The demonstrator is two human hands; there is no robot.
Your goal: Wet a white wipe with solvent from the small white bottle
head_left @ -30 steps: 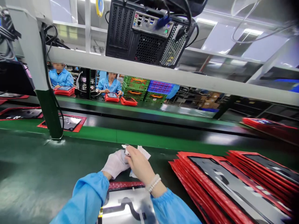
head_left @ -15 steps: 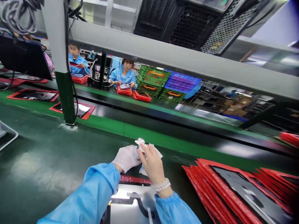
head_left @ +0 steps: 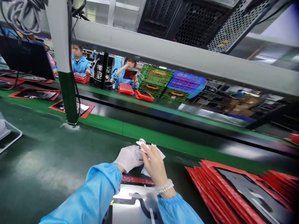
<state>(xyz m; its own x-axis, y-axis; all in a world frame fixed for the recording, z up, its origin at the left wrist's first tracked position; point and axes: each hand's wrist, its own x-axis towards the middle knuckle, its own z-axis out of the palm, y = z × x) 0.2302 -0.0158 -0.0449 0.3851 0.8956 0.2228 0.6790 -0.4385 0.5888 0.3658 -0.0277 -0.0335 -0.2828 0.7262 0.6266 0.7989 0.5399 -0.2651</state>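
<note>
My left hand, in a white glove, is closed around a small container with a shiny round metal top. My right hand, bare with a beaded bracelet at the wrist, pinches a white wipe against the container's top. The fingers of both hands partly hide the container. Just below my hands lies a flat silver panel with a black curved strip, on a red bubble-wrap bag. My forearms cover parts of the panel's sides.
Red bags with dark panels are piled at the right. A green-and-white post stands on the bench at left, near a monitor. Across the conveyor, co-workers in blue sit by red bags and green crates.
My hands keep nearly the same hold on the container and wipe. The view has shifted slightly. Across the line, a co-worker has lifted a dark red flat item and raised a hand.
</note>
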